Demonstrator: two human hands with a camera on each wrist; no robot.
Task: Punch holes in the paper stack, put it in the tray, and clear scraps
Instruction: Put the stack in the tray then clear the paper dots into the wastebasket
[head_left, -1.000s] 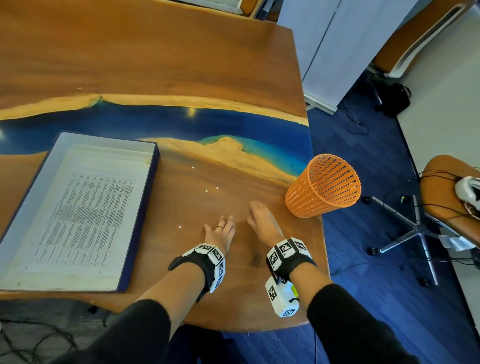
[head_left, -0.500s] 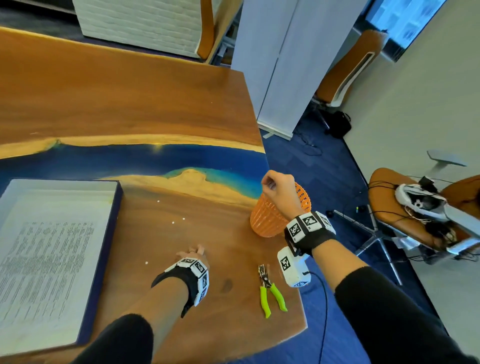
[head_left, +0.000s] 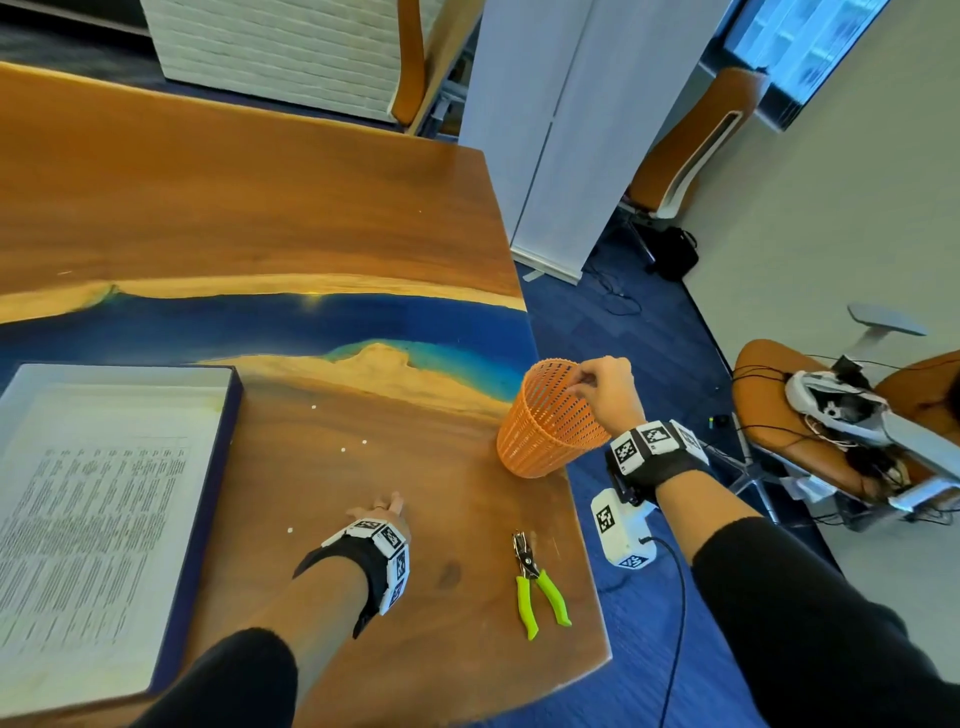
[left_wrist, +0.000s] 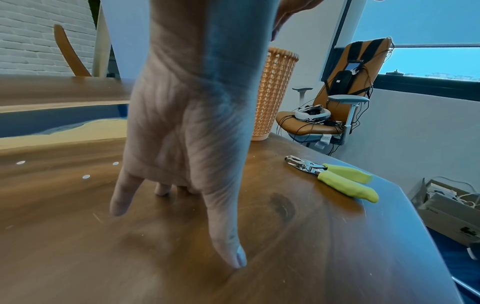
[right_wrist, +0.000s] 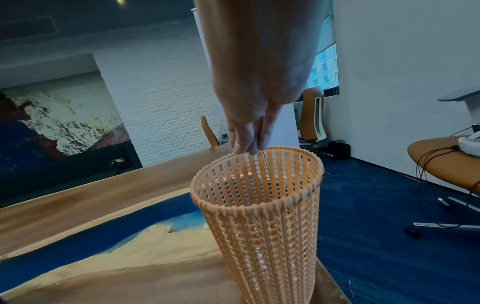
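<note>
Where the counter (head_left: 260, 208) is seen from the head view, the tray (head_left: 235, 415) lies at its near left with the paper stack (head_left: 93, 509) flat inside it, and a broad stretch of bare wood is left between the tray's dark right wall and the counter's right edge. Small white scraps (head_left: 343, 449) are scattered on that stretch, well apart from one another. The orange basket (head_left: 545, 431) stands tilted just at the right edge, its rim pinched by the right hand (head_left: 608, 389), whose fingers are curled over the rim. The left hand (head_left: 387, 512) is pressed on the wood between tray and basket, its fingers mostly hidden behind the wrist band. A hole punch (head_left: 535, 584) with green handles lies near the front right corner, close to the edge; blue carpet and an orange chair (head_left: 769, 405) are seen beyond it. From the left wrist view, the left hand (left_wrist: 187, 133) is shown with thumb and little finger stretched down to the wood and the middle fingers bent under, nothing being held; the hole punch (left_wrist: 335, 178) lies to its right near the edge, and the basket (left_wrist: 275, 96) stands behind. From the right wrist view, the right hand (right_wrist: 249, 131) is seen with fingertips together on the far rim of the basket (right_wrist: 262, 216), white scraps (right_wrist: 259, 265) being visible through the mesh low inside it, and the counter's edge runs just right of its base.
</note>
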